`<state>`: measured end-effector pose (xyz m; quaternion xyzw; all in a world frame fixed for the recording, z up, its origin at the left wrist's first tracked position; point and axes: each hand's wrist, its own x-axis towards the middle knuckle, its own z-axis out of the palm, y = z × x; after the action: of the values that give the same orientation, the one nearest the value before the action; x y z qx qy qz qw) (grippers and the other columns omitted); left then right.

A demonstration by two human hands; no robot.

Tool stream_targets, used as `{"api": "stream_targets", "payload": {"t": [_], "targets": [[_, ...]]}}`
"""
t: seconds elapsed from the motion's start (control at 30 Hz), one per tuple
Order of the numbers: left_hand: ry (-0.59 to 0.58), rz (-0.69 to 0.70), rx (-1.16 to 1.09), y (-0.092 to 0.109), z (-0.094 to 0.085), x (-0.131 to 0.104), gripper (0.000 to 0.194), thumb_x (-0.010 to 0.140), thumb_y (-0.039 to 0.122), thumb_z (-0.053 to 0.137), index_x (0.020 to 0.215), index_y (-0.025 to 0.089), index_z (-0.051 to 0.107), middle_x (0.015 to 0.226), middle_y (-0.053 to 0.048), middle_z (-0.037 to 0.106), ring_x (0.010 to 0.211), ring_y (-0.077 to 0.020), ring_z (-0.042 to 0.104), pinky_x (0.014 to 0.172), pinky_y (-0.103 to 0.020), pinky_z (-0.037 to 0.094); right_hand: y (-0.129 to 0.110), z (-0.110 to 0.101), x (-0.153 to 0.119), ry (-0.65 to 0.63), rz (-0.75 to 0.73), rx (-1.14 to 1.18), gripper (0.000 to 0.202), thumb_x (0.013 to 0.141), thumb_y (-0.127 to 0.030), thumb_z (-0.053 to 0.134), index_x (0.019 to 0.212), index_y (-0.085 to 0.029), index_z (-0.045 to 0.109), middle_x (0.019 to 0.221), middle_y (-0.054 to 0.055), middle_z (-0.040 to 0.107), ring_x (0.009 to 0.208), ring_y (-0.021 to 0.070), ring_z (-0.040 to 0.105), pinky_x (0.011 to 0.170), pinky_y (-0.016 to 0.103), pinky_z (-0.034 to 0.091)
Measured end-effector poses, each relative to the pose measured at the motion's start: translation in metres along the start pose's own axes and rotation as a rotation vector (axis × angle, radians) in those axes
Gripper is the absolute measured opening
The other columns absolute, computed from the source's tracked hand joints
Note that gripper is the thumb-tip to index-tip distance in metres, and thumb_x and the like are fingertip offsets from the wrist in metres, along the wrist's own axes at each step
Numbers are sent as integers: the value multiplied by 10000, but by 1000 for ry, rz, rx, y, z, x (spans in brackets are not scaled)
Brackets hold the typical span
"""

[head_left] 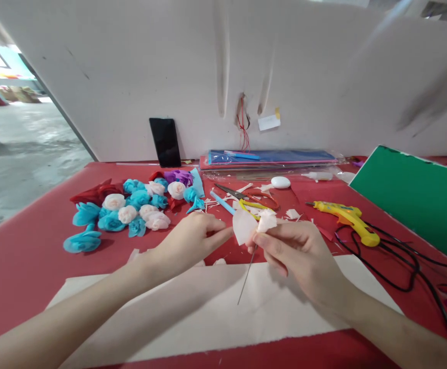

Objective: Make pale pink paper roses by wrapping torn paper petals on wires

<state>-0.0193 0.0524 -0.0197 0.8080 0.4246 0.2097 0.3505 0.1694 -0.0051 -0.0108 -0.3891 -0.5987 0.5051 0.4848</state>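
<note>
My right hand [300,251] pinches a small pale pink paper flower [266,220] on a thin wire stem [247,277] that slants down toward the paper sheet. A loose pale petal [243,225] stands out from the flower's left side, touching my right fingertips. My left hand [200,237] is just left of the petal, thumb and fingers curled with a gap between them and nothing visible in it. Beneath both hands lies a large cream paper sheet [208,318].
Blue, white, pink, red and purple paper flowers [127,205] lie at the left. Behind my hands are scissors [239,193] and paper scraps. A yellow glue gun [346,218] with black cable and a green board [415,200] are right. A phone [165,142] leans against the wall.
</note>
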Motion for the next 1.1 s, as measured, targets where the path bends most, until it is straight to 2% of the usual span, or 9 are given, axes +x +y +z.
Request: {"api": "stream_targets", "payload": {"t": [0.1, 0.17, 0.33, 0.47, 0.53, 0.63, 0.83, 0.97, 1.1], "targets": [[150, 8, 12, -5, -1, 3, 88, 797, 229, 562, 754, 180, 621, 711, 0, 580, 720, -182, 535, 678, -297, 430, 2, -1, 2, 6, -6, -1, 223, 849, -216, 616, 668, -166, 737, 432, -85, 375, 396, 38, 312, 401, 205, 258], [203, 19, -24, -5, -3, 4, 212, 769, 219, 605, 978, 183, 612, 901, -27, 626, 864, -212, 565, 787, -337, 448, 2, -2, 4, 4, -17, 0, 229, 854, -211, 612, 668, -171, 740, 427, -86, 380, 393, 32, 311, 408, 200, 260], [159, 25, -207, 5, -5, -2, 186, 902, 318, 466, 839, 184, 579, 722, -2, 618, 720, -180, 618, 742, -333, 510, 1, 0, 3, 6, -39, 0, 222, 860, -192, 608, 678, -175, 733, 447, -87, 393, 404, 28, 317, 411, 189, 263], [193, 52, -368, 19, -1, -12, 275, 906, 276, 448, 1163, 205, 514, 1107, -60, 655, 960, -176, 649, 818, -291, 540, -2, 3, 0, 17, -153, -42, 175, 846, -156, 626, 723, -202, 742, 483, -83, 403, 413, 34, 322, 387, 187, 232], [173, 48, -451, 27, -1, -17, 227, 917, 324, 489, 1065, 205, 614, 1064, -46, 694, 964, -181, 657, 816, -266, 538, -3, 3, -1, 27, -228, -93, 159, 848, -159, 636, 759, -219, 753, 507, -73, 433, 415, 42, 331, 380, 195, 238], [170, 94, -516, 38, -1, -24, 162, 880, 322, 597, 838, 208, 705, 841, 1, 726, 745, -140, 655, 670, -207, 527, -3, 4, -2, 52, -327, -190, 188, 847, -125, 626, 786, -239, 763, 534, -57, 473, 430, 60, 362, 386, 204, 268], [323, 136, -502, 51, 2, -32, 169, 826, 195, 666, 683, 230, 747, 718, 24, 715, 630, -108, 598, 532, -168, 477, -5, 7, -7, 112, -550, -414, 237, 816, -57, 593, 710, -213, 736, 494, -38, 499, 433, 88, 401, 387, 223, 291], [319, 153, -504, 51, 7, -33, 147, 831, 213, 671, 702, 212, 742, 697, 16, 691, 611, -107, 581, 523, -171, 489, -6, 12, -11, 64, -350, -207, 270, 828, -74, 610, 631, -215, 729, 427, -61, 461, 382, 67, 378, 379, 205, 306], [316, 151, -537, 48, 7, -33, 41, 855, 202, 648, 837, 223, 678, 712, 45, 672, 593, -97, 592, 515, -184, 490, -4, 15, -14, -27, -62, 98, 224, 884, -189, 602, 734, -216, 766, 602, -10, 697, 338, 21, 354, 357, 173, 324]]}}
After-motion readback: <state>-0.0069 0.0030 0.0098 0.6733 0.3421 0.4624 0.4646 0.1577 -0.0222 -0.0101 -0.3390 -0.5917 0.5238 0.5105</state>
